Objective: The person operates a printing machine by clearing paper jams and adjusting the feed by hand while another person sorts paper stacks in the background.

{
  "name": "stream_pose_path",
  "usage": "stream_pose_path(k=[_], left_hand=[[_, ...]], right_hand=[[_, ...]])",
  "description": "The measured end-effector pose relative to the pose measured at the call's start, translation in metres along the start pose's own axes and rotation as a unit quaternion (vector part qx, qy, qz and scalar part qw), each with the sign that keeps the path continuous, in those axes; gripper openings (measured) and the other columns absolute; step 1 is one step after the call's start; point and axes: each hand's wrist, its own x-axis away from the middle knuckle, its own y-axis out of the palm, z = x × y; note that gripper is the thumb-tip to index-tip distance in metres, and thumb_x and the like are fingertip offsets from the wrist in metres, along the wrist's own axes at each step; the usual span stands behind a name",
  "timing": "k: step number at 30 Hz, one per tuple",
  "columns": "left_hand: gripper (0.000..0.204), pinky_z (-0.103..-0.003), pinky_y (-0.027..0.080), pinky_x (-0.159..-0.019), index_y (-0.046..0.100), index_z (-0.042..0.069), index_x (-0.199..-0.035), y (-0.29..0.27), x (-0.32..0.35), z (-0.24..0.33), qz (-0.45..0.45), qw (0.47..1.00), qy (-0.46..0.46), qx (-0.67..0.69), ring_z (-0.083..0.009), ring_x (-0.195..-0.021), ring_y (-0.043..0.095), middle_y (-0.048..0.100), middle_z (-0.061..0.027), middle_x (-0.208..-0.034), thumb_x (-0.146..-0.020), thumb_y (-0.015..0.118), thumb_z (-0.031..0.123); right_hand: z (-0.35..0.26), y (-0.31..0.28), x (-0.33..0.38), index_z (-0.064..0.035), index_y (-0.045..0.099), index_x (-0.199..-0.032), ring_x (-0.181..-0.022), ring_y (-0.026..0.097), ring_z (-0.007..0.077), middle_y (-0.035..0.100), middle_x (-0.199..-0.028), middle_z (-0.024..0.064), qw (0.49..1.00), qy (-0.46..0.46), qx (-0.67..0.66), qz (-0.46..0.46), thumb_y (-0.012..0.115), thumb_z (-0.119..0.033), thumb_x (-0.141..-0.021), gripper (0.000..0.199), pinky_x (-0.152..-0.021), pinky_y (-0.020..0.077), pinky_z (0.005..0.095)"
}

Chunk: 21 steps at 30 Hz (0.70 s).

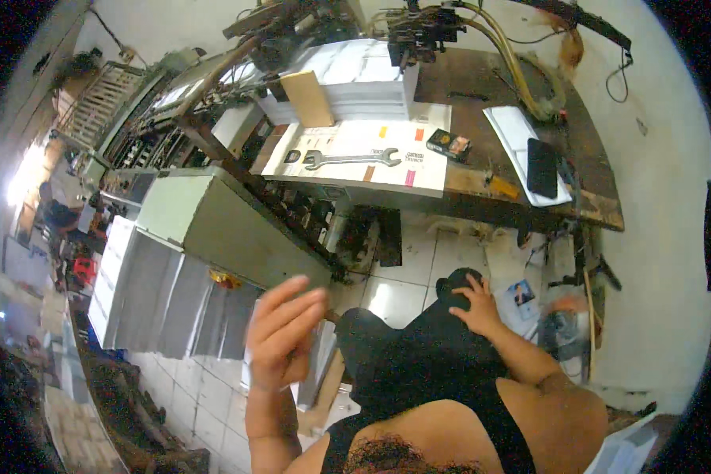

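My left hand [283, 336] is raised in the air beside the pale green machine housing [237, 229]. Its fingers are stretched out, slightly blurred, and I see nothing in them. My right hand [475, 306] rests with spread fingers on the dark clothing [419, 355] over my knee. Beyond both hands, a double open-ended wrench [351, 159] lies across a printed sheet [280, 162] on the wooden table. A small dark pack [449, 145] sits to the right of the wrench.
A tall paper stack [367, 99] stands on the table, with a tan block [308, 99] against it. At right a black phone [541, 168] lies on white paper [507, 126]. A dark machine head [420, 35] with hoses hangs above. More paper [150, 292] is stacked at left.
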Motion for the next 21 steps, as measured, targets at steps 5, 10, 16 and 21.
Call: stream_pose_path(k=[5, 10, 16, 21], left_hand=[[0.033, -0.042, 0.053, -0.101, 0.071, 0.011, -0.127, -0.051, -0.052, 0.06, 0.276, 0.942, 0.15, 0.117, -0.0349, -0.11, 0.07, 0.075, -0.0173, -0.112, -0.095, 0.064, 0.011], [0.032, -0.043, 0.052, -0.102, 0.071, 0.011, -0.127, -0.062, -0.057, 0.083, 0.32, 0.898, 0.18, 0.243, -0.0343, -0.112, 0.068, 0.074, -0.0167, -0.113, -0.096, 0.063, 0.014], [0.032, -0.044, 0.05, -0.103, 0.07, 0.011, -0.126, -0.046, -0.051, 0.09, 0.331, 0.891, 0.169, 0.26, -0.0337, -0.113, 0.066, 0.073, -0.0159, -0.116, -0.096, 0.063, 0.018], [0.032, -0.045, 0.048, -0.104, 0.069, 0.011, -0.126, -0.041, -0.053, 0.094, 0.334, 0.889, 0.169, 0.263, -0.0332, -0.115, 0.065, 0.072, -0.0153, -0.118, -0.097, 0.062, 0.02]], right_hand=[[-0.012, -0.002, 0.002, -0.0241, 0.071, -0.129, -0.156, 0.022, 0.0478, 0.037, -0.167, 0.0141, 1.0, -0.007, 0.005, -0.011, 0.086, -0.04, -0.079, 0.054, -0.121, 0.0311, 0.0639], [-0.01, -0.005, 0.006, -0.0247, 0.072, -0.128, -0.156, 0.022, 0.0469, 0.037, -0.167, 0.0126, 1.0, 0.007, -0.007, 0.002, 0.087, -0.039, -0.078, 0.054, -0.121, 0.0306, 0.0638], [0.0, 0.002, 0.001, -0.0257, 0.071, -0.129, -0.156, 0.022, 0.046, 0.038, -0.167, 0.0115, 1.0, -0.005, -0.011, 0.011, 0.088, -0.041, -0.076, 0.057, -0.12, 0.0314, 0.0642], [-0.007, -0.001, 0.002, -0.0248, 0.073, -0.127, -0.156, 0.023, 0.0446, 0.039, -0.166, 0.0114, 1.0, 0.016, -0.008, 0.011, 0.088, -0.038, -0.075, 0.055, -0.122, 0.0325, 0.0593]])
